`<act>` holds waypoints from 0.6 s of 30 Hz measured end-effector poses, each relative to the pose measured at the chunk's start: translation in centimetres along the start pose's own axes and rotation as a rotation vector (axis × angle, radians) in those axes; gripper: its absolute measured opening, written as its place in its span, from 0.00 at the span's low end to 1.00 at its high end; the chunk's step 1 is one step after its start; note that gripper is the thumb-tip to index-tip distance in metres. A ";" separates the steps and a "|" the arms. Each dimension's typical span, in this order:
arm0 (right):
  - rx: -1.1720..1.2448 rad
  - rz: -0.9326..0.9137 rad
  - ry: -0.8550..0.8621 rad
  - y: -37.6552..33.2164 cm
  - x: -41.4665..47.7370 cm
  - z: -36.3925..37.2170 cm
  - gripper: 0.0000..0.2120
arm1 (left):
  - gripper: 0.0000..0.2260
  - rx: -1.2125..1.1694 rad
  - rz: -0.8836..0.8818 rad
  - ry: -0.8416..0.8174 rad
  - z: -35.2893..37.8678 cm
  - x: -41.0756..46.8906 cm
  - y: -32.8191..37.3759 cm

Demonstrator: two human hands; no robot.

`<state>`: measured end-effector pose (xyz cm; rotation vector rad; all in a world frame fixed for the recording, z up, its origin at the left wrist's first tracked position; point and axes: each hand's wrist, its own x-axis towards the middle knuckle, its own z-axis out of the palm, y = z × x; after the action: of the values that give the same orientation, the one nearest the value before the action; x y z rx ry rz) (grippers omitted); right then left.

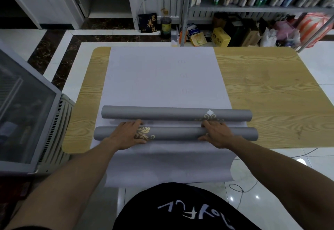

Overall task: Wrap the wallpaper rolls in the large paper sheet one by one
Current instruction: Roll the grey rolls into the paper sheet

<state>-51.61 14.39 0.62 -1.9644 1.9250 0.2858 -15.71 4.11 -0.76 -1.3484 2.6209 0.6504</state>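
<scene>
Head view, lower centre of the frame: the near roll [173, 133] and far roll [162, 115], 2 grey tubes, lie parallel across the paper sheet [162, 78] on the table [271, 89]. The left hand [126, 134] and right hand [216, 134] both curl over the near roll, gripping it. It looks light, stiff, apt to roll; hold it toward both ends.

Wood table [271, 89]: paper sheet [162, 78] flat, 2 rolls on sheet.
</scene>
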 end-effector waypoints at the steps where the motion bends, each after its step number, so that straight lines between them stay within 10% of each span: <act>1: -0.018 0.002 -0.016 -0.1 0.0 0.0 0.27 | 0.27 0.027 0.012 -0.007 0.0 0.0 -0.1; 8: -0.036 0.026 -0.082 0.1 -0.5 0.7 0.47 | 0.24 0.109 0.048 -0.035 0.0 0.3 -0.6; 18: 0.032 0.024 -0.038 0.1 -0.8 1.2 0.35 | 0.26 0.009 0.019 -0.039 0.5 -0.2 -0.1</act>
<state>-51.57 15.55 -0.13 -1.9028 1.9188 0.2945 -15.51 4.41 -1.16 -1.2967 2.6058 0.6592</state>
